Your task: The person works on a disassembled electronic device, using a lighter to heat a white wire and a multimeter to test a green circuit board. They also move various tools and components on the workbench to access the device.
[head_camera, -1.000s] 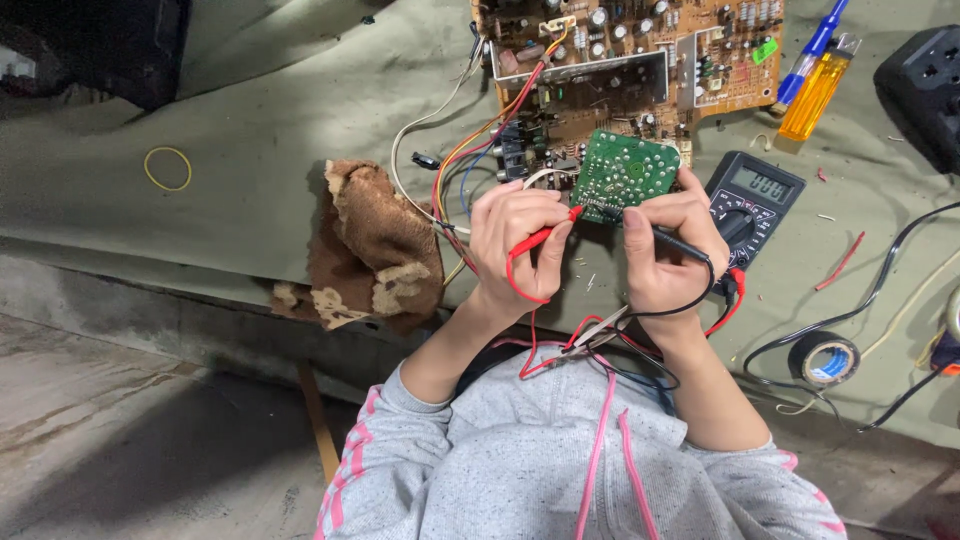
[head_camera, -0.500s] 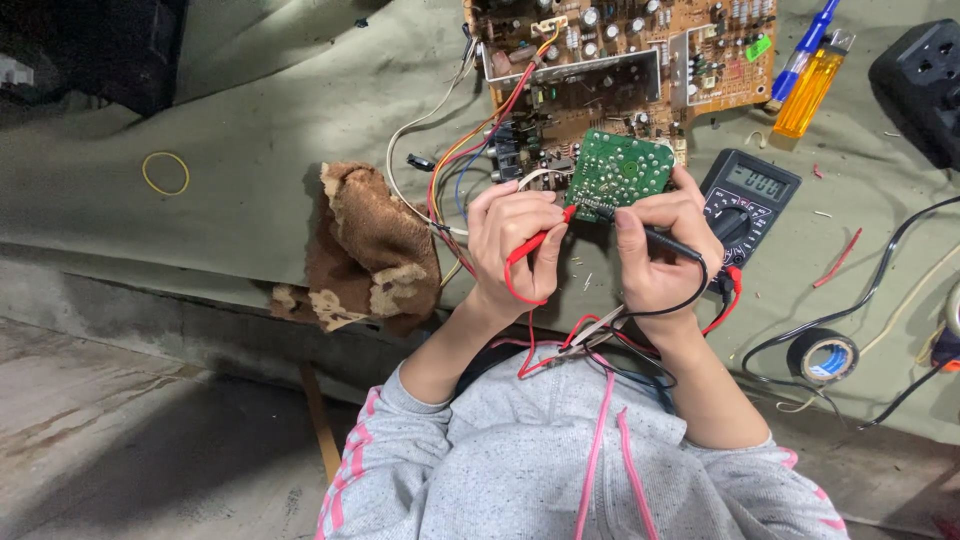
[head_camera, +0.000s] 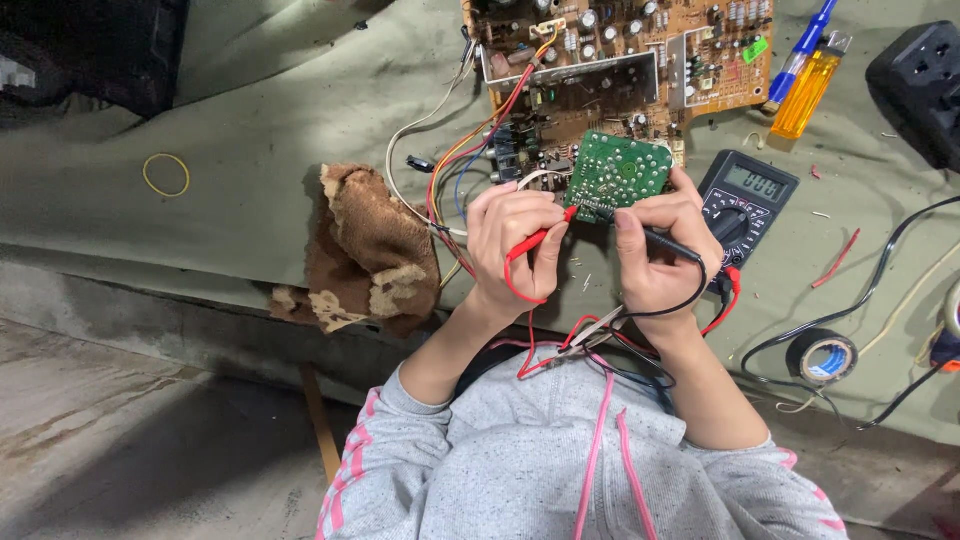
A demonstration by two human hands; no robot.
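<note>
Far out from the left hand's knuckles, a yellow rubber band lies on the grey-green cloth. Closer in, just beside the back of that hand, sits a crumpled brown rag. The left hand has its fingers curled together and clamped on a red probe, whose tip points past the fingertips toward the lower edge of a small green board. A bundle of coloured wires runs just beyond the left fingertips up to a large brown circuit board, which lies well past both sets of fingers. The green board stands tilted between the two hands, its lower edge touching the fingertips of both. The right hand has its fingers closed around a black probe, the tip reaching the same lower edge of the green board, close to the red tip. Just behind the right knuckles lies a black multimeter with its display lit; the digits are too small to matter. Red and black leads loop beneath both wrists. Farther beyond the right fingers lie an orange-handled screwdriver and a blue-handled one, then a black power strip. Out past the right wrist sits a roll of black tape.
</note>
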